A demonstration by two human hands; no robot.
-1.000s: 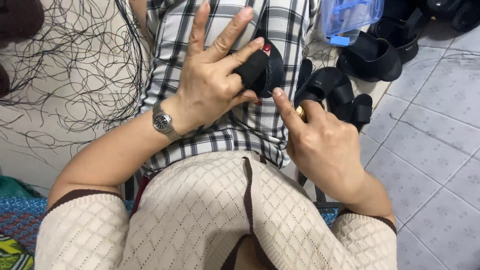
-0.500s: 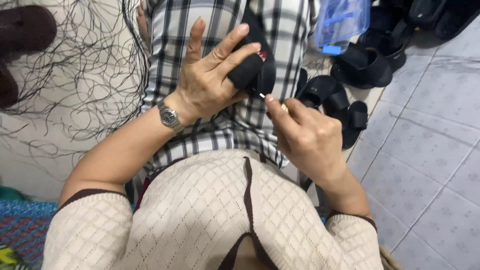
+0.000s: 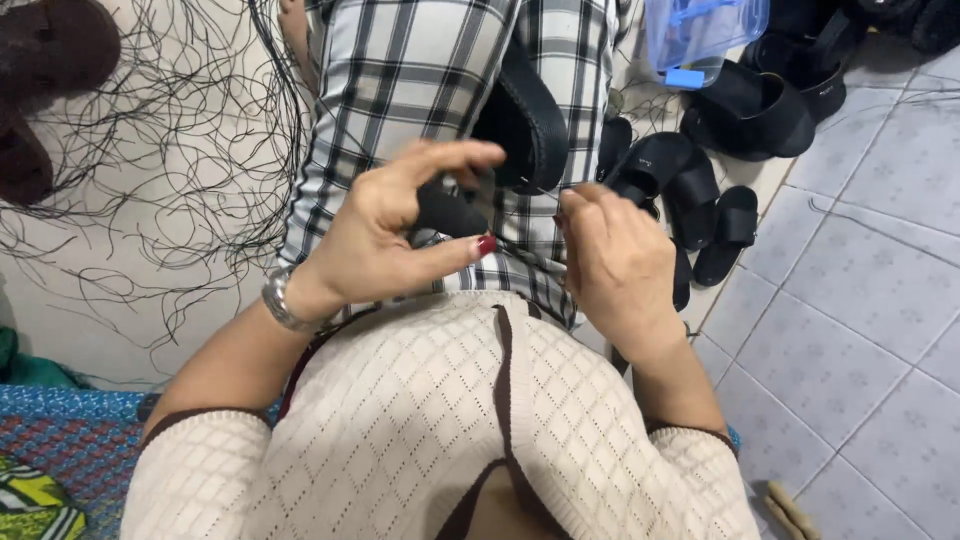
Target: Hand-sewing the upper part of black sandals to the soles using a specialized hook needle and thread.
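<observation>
A black sandal (image 3: 525,120) lies on my lap, over a black-and-white checked skirt (image 3: 400,80). My left hand (image 3: 390,235) curls around the sandal's near end, with the black strap part (image 3: 445,212) held between thumb and fingers. A metal watch sits on that wrist. My right hand (image 3: 615,260) is just right of the sandal. Its fingertips are pinched together on a thin needle that is barely visible. The two hands are close together but do not touch.
Several black sandals (image 3: 700,190) lie heaped on the grey tile floor to the right. Behind them stands a clear plastic box with a blue clasp (image 3: 700,35). Loose black threads (image 3: 150,160) sprawl at left, near brown shoes (image 3: 50,60). A patterned cloth (image 3: 50,450) is at lower left.
My left hand has gone from spread fingers to curled over the sandal. Both hands have dropped closer to my body. My right hand has moved in beside the sandal.
</observation>
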